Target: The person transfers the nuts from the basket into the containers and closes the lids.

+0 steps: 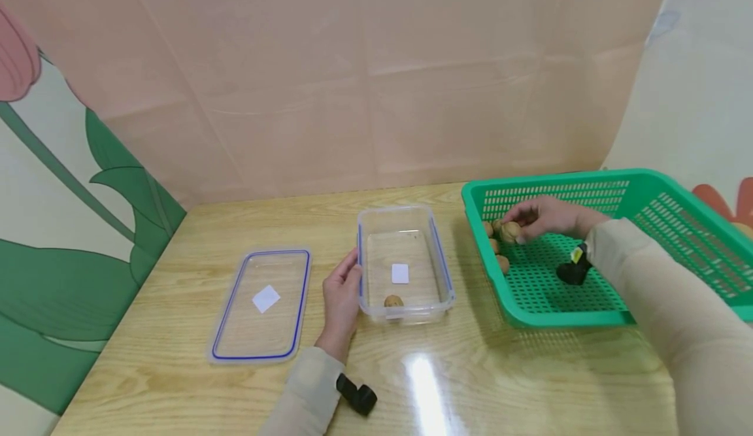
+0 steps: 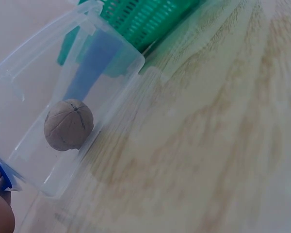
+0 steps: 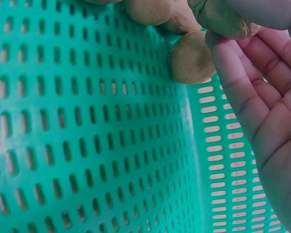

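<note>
My right hand [image 1: 544, 217] is inside the green plastic basket [image 1: 565, 319], pinching a walnut [image 3: 223, 18] between thumb and fingers. Several more walnuts [image 3: 193, 58] lie around it along the basket's left side. My left hand [image 1: 343, 295] rests against the left side of a clear plastic box [image 1: 406, 246], fingers fairly straight along the wall. Only part of that hand shows in the left wrist view, beside the box's blue edge. One walnut [image 2: 69, 124] sits inside the box at its near end, close to a white square label [image 1: 400, 273].
A clear lid [image 1: 276, 331] with a blue seal and a white label lies flat on the wooden table [image 1: 159, 305], left of my left hand. The basket stands on the right, a short gap from the box. A wall with a pinkish sheet [image 1: 282, 96] rises behind.
</note>
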Tool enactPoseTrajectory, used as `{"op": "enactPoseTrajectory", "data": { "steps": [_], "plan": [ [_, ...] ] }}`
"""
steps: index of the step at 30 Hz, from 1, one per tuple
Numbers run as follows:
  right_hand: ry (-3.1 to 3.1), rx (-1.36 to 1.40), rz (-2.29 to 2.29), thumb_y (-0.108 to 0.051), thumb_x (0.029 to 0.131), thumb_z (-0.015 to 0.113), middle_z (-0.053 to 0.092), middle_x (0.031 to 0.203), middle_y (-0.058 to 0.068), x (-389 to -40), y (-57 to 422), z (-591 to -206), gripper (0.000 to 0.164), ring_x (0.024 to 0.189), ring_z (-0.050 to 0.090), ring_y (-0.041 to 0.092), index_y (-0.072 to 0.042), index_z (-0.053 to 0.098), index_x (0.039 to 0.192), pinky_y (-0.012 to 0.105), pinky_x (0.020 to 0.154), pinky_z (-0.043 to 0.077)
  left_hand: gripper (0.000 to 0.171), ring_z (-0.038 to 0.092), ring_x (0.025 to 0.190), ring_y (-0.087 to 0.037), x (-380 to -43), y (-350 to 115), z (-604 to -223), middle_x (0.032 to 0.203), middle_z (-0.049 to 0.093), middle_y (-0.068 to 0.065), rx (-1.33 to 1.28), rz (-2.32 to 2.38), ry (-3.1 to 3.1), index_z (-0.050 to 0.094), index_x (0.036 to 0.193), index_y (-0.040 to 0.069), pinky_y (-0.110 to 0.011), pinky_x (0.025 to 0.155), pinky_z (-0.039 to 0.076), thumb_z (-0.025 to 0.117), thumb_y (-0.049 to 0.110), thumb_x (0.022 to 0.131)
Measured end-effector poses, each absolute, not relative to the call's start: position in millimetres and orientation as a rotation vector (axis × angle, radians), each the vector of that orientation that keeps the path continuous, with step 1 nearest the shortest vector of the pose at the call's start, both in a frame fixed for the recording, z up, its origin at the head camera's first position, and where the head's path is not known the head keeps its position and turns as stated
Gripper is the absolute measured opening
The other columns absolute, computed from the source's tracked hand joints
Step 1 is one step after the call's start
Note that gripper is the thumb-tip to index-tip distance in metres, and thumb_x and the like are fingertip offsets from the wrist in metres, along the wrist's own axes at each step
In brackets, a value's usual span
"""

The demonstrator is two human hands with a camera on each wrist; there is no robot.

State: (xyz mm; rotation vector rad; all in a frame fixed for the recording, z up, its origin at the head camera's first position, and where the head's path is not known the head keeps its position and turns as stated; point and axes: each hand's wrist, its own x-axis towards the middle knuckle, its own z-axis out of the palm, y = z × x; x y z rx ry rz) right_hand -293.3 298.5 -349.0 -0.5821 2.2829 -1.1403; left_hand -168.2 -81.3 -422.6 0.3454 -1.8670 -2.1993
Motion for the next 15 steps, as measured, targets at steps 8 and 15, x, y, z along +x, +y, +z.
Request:
{"op": "enactPoseTrajectory", "data": {
  "steps": [8, 15],
  "plan": [
    [2.28, -0.602, -1.19, -0.003, 0.076, 0.07, 0.065, 0.094, -0.004, -294.9, 297.3, -345.8, 0.042, 0.087, 0.06, 0.011, 0.006, 0.054, 0.114, 0.029, 0.072, 0.055, 0.034, 0.054, 0.117, -0.017, -167.6, -81.4, -422.4, 0.129, 0.057, -0.004, 0.368, -2.18, -1.893, 0.06, 0.122, 0.013, -0.027, 0.094, 0.048, 0.053, 0.009, 0.089],
    [2.257, -0.705, -1.297, 0.0, 0.077, 0.067, 0.065, 0.093, -0.005, -294.2, 295.4, -344.7, 0.031, 0.086, 0.059, 0.013, -0.005, 0.061, 0.106, 0.029, 0.07, 0.054, 0.034, 0.052, 0.119, -0.016, -167.4, -81.3, -420.9, 0.13, 0.056, -0.002, 0.366, -2.198, -1.902, 0.059, 0.123, 0.016, -0.027, 0.095, 0.047, 0.052, 0.01, 0.091]
  ]
}}
